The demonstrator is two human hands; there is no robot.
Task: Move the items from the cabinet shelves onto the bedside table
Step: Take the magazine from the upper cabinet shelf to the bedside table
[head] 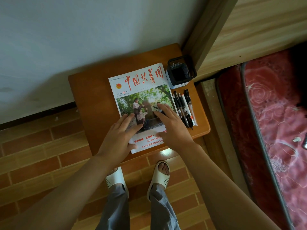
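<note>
- Magazine [142,103] lies flat on the wooden tabletop [93,97], cover up, skewed a bit clockwise; its near edge overhangs the tabletop's 6 o'clock edge.
- Left hand [119,136] rests flat on the magazine's 7 o'clock corner, fingers straight and close together, thumb along the near edge; not gripping.
- Right hand [171,125] lies flat on the 5 o'clock part of the cover, fingers spread, palm down, nothing pinched.
- Pens [184,107], a bundle side by side, at 3 o'clock of the magazine, just beside its right edge; right hand's little-finger side is near or touching them, can't tell which.
- Black mesh pen holder [181,70] at 1 o'clock, by the magazine's top right corner, next to the bed frame [206,30].
- Step, my read: squaring or settling the magazine in place.
- Risk: overhanging near edge plus a glossy cover; a pull toward 6 o'clock as the hands lift could slide it off onto the brick floor [41,146].
- Risk: pushing the magazine toward 3 o'clock would shove the pens, which could roll off the tabletop's right edge.
- Risk: a push toward 12 could nudge the holder.
</note>
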